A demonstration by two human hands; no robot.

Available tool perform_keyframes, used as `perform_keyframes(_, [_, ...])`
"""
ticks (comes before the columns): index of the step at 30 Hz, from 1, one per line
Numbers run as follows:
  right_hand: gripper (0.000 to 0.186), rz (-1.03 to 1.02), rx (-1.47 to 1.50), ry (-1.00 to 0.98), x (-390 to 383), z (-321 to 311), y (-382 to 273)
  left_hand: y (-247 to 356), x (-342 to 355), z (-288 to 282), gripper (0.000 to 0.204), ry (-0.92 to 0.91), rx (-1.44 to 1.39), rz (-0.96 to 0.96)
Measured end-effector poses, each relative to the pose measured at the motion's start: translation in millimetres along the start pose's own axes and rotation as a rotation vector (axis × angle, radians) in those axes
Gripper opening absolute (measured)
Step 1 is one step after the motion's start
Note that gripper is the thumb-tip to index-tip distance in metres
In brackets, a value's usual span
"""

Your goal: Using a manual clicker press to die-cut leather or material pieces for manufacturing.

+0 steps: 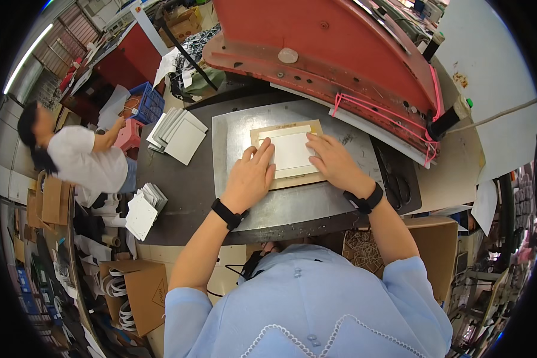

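A white rectangular card (293, 153) lies inside a tan board frame (315, 126) on a shiny metal plate (232, 209). My left hand (249, 178) rests with stretched fingers on the card's left edge. At the opposite side, the fingertips of my right hand (338, 160) touch the card's right edge and the frame, fingers extended. Both palms face down, and neither hand grips anything visible. Left of the plate, stacked white cards (185, 138) are fanned out on the dark table (179, 209), with another pile of white pieces (142, 216) nearer me.
A large red machine (316, 42) with pink cords (388, 113) overhangs the plate's far side. Black-handled scissors (400, 190) lie at the right. A co-worker in a white shirt (71, 152) is at the left, near a blue crate (146, 102). Cardboard boxes (146, 292) stand below.
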State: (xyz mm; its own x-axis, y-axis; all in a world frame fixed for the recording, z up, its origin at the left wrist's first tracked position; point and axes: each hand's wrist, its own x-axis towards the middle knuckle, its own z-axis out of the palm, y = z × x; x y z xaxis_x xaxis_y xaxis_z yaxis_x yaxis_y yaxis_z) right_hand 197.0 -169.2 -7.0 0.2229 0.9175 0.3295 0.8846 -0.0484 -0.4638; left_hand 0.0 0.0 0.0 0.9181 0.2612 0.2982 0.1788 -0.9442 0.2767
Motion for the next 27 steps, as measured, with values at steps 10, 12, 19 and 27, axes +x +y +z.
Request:
perform_keyframes(10, [0.039,-0.021,-0.007,0.037,-4,4,0,1,1,4,0.048,0.022,-0.021,0.005])
perform_keyframes(12, [0.043,0.087,0.182,0.048,-5,1,4,-2,0,-1,0.048,0.042,-0.104,-0.010])
perform_keyframes(19, [0.052,0.269,-0.121,1.154,-38,-130,-4,-1,-31,-57,0.041,0.240,-0.170,-0.232])
perform_keyframes(27, [0.053,0.385,0.500,1.018,-61,-210,99,27,-49,-66,0.025,0.090,-0.348,-0.107])
